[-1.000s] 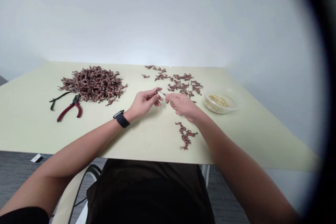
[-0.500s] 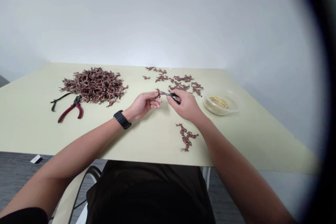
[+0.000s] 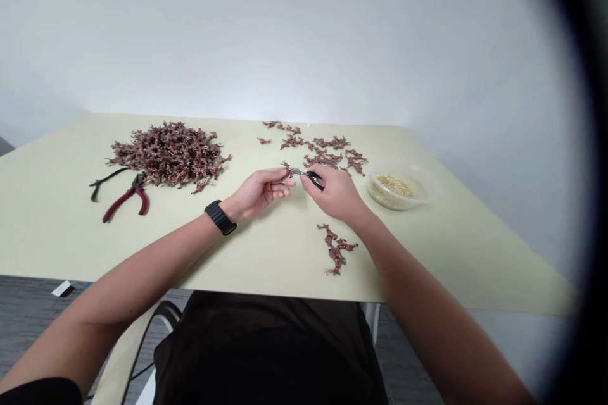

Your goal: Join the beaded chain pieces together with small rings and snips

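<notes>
Head view, centre of frame: the left hand (image 3: 259, 193) has its fingers (image 3: 276, 177) pinched on a small brown piece (image 3: 286, 168), held just above the counter (image 3: 266, 253). The right hand (image 3: 336, 195) is clenched around the small pliers (image 3: 311, 174), which have black handles; their metal tip points left and meets the small brown piece. The 2 hands sit close together, fingertips nearly touching. A black watch (image 3: 220, 217) is on the left wrist.

Left of centre: a large pile (image 3: 168, 153) of similar brown pieces lies on the counter. Just to its lower left lie red-handled pliers (image 3: 124, 197), handles spread, and beside them a black-handled tool (image 3: 105, 180). Neither hand touches these 2 tools.

Above the hands, toward the far edge: scattered brown pieces (image 3: 325, 153) lie loose, some apart, some overlapping.

Right of the right hand: a clear bowl (image 3: 420, 193) holds small golden parts (image 3: 395, 183), too small to identify.

Below the right wrist, near the front edge: a small cluster (image 3: 336, 250) of brown pieces, touching one another.
</notes>
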Available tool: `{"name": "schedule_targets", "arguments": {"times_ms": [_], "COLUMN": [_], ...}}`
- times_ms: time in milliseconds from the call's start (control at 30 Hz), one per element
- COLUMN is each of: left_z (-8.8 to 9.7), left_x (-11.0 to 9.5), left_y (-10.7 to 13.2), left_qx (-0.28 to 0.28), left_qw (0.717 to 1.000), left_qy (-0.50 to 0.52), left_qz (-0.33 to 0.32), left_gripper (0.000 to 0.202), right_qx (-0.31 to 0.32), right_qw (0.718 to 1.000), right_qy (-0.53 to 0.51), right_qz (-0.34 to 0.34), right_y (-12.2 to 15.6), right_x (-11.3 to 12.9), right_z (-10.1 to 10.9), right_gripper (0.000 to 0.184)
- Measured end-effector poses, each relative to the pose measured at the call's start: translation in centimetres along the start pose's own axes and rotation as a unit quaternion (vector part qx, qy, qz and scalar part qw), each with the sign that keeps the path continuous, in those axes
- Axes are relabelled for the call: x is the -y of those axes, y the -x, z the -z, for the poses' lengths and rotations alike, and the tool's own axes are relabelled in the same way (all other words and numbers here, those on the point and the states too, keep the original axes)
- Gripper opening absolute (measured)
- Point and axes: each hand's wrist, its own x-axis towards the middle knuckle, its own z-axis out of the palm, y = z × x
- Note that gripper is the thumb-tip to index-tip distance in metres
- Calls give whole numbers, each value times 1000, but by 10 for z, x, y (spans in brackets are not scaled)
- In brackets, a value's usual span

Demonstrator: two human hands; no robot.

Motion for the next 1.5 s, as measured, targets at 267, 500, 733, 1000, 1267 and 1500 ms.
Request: {"name": "schedule_targets", "arguments": {"times_ms": [267, 500, 733, 1000, 1267, 1500], "left_z": [-13, -6, -7, -3, -3, 0], "left_x": [14, -3, -12, 0, -5, -5], "left_y": [3, 11, 9, 1, 3, 1], "left_qx": [-22, -90, -74, -19, 13, 27], "left_qw": [972, 885, 907, 975, 988, 994], "left_qy": [-183, -386, -343, -178, -125, -81], "left_qz": [-148, -244, -233, -133, -92, -66], "left_gripper": [51, 45, 43, 50, 32, 30], "right_qx": [51, 213, 143, -15, -15, 2], "right_qw": [987, 868, 920, 995, 999, 999], "right_qy": [-129, -389, -319, -81, -35, -52], "right_qz": [-79, -225, -174, -50, 13, -14], "right_y": [0, 0, -1, -1, -1, 0], "right_x": [3, 13, 12, 4, 5, 2], "right_z": [-8, 7, 10, 1, 4, 2], "right_gripper": [40, 45, 47, 36, 28, 34]}}
